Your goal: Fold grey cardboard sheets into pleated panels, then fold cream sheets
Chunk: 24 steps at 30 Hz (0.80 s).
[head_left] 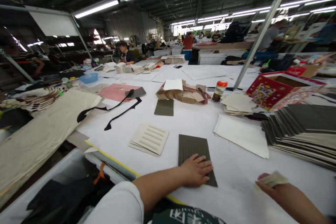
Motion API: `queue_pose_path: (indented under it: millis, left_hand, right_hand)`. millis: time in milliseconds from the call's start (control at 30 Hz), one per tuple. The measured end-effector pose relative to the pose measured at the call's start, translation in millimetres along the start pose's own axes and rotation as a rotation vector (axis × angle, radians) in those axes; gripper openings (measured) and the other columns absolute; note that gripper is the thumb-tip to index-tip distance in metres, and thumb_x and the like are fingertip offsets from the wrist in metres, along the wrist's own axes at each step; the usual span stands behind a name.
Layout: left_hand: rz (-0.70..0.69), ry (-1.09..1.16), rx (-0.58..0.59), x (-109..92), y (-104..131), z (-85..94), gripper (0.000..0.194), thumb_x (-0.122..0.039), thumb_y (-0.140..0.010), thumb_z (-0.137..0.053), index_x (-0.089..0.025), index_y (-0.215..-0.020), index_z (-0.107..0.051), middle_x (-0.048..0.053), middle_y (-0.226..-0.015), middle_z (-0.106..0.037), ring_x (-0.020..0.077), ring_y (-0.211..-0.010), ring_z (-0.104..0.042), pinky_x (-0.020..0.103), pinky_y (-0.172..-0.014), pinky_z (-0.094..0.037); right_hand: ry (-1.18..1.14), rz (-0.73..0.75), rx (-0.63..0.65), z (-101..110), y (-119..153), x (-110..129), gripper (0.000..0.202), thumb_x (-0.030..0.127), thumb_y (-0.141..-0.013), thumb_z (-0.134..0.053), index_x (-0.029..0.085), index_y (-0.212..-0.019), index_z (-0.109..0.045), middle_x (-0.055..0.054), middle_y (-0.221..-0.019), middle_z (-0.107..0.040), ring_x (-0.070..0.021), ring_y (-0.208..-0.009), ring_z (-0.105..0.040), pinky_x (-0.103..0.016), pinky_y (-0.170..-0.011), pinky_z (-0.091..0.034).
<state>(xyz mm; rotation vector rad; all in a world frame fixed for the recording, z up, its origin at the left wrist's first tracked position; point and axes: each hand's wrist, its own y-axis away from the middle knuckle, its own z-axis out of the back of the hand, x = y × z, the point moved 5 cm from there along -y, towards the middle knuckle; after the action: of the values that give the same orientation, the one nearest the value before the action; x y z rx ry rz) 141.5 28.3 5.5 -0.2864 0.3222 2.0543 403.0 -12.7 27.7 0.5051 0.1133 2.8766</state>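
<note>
Left hand [195, 170] flat, open on dark sheet's [194, 148] near edge; right hand [273, 183] pinches pale wad [274, 178].

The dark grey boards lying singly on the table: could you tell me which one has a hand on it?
The nearest dark grey board, pressed flat under the left hand. The farther board lies untouched.

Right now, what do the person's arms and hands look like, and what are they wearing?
Both are bare: no gloves, rings or watch that I can see. The left hand has a bare forearm, with a short white sleeve covering the upper arm. The right hand also shows a bare forearm; its sleeve is out of view.
</note>
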Motion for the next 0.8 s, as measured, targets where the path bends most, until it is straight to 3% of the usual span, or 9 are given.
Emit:
queue_pose_path:
  millis: [67, 167, 267, 367, 467, 600, 800]
  left_hand:
    - [-0.046, -0.043, -0.013, -0.6, 11.0, 4.3, 0.047, -0.039, -0.09, -0.029, -0.025, -0.134, -0.033, -0.003, -0.142, -0.033, 0.0176, -0.132, -0.022, 0.041, -0.108, -0.016]
    - [-0.014, -0.057, -0.087, 0.9, 11.9, 4.3, 0.039, -0.036, -0.089, -0.036, -0.029, -0.126, -0.045, -0.004, -0.136, -0.042, 0.0176, -0.13, -0.028, 0.04, -0.106, -0.019]
    - [0.015, -0.041, -0.162, 1.4, 7.2, -0.5, 0.035, -0.039, -0.089, -0.038, -0.031, -0.12, -0.052, -0.004, -0.131, -0.049, 0.0159, -0.127, -0.032, 0.037, -0.106, -0.021]
    - [0.003, -0.026, -0.191, -0.6, 7.6, -2.7, 0.034, -0.04, -0.09, -0.036, -0.031, -0.116, -0.055, -0.005, -0.128, -0.051, 0.015, -0.126, -0.034, 0.036, -0.106, -0.021]
    - [-0.006, -0.008, -0.193, -0.8, 8.5, -2.6, 0.034, -0.04, -0.09, -0.036, -0.031, -0.115, -0.056, -0.006, -0.127, -0.052, 0.0156, -0.125, -0.035, 0.036, -0.106, -0.021]
    - [-0.024, 0.021, -0.194, 1.8, 7.2, -2.7, 0.034, -0.039, -0.091, -0.034, -0.03, -0.117, -0.055, -0.005, -0.129, -0.051, 0.0174, -0.125, -0.034, 0.038, -0.105, -0.022]
    - [-0.068, -0.039, -0.222, -13.2, 23.0, -4.9, 0.035, -0.041, -0.091, -0.03, -0.03, -0.113, -0.055, -0.009, -0.128, -0.05, 0.0168, -0.124, -0.035, 0.038, -0.106, -0.022]
  right_hand:
    - [0.037, -0.054, 0.142, 2.6, 0.0, 14.7, 0.031, 0.047, -0.074, -0.044, 0.026, -0.051, -0.049, -0.014, -0.064, -0.063, -0.0248, -0.059, -0.061, -0.038, -0.058, -0.044]
    - [0.09, -0.018, 0.106, 11.6, -22.9, 55.0, 0.03, 0.043, -0.081, -0.041, 0.019, -0.071, -0.055, -0.013, -0.074, -0.064, -0.0235, -0.07, -0.061, -0.033, -0.063, -0.043]
    - [0.137, 0.055, 0.032, 6.9, -60.5, 93.0, 0.03, 0.04, -0.084, -0.044, 0.014, -0.097, -0.052, -0.011, -0.083, -0.065, -0.0212, -0.077, -0.061, -0.028, -0.063, -0.041]
    - [0.217, 0.249, 0.047, -8.2, -85.1, 135.5, 0.029, 0.04, -0.089, -0.038, 0.016, -0.1, -0.051, -0.011, -0.087, -0.065, -0.0198, -0.078, -0.061, -0.026, -0.062, -0.038]
    - [0.259, 0.529, 0.174, -29.0, -91.3, 174.5, 0.027, 0.04, -0.089, -0.038, 0.019, -0.094, -0.054, -0.009, -0.087, -0.065, -0.0181, -0.077, -0.06, -0.024, -0.061, -0.036]
    - [0.276, 0.779, 0.321, -51.5, -93.5, 199.1, 0.023, 0.036, -0.088, -0.042, 0.019, -0.087, -0.056, -0.007, -0.08, -0.065, -0.0161, -0.071, -0.059, -0.023, -0.058, -0.034]
    - [0.277, 0.794, 0.274, -54.3, -113.7, 218.2, 0.023, 0.031, -0.089, -0.04, 0.02, -0.084, -0.059, -0.007, -0.081, -0.066, -0.0158, -0.075, -0.06, -0.023, -0.062, -0.036]
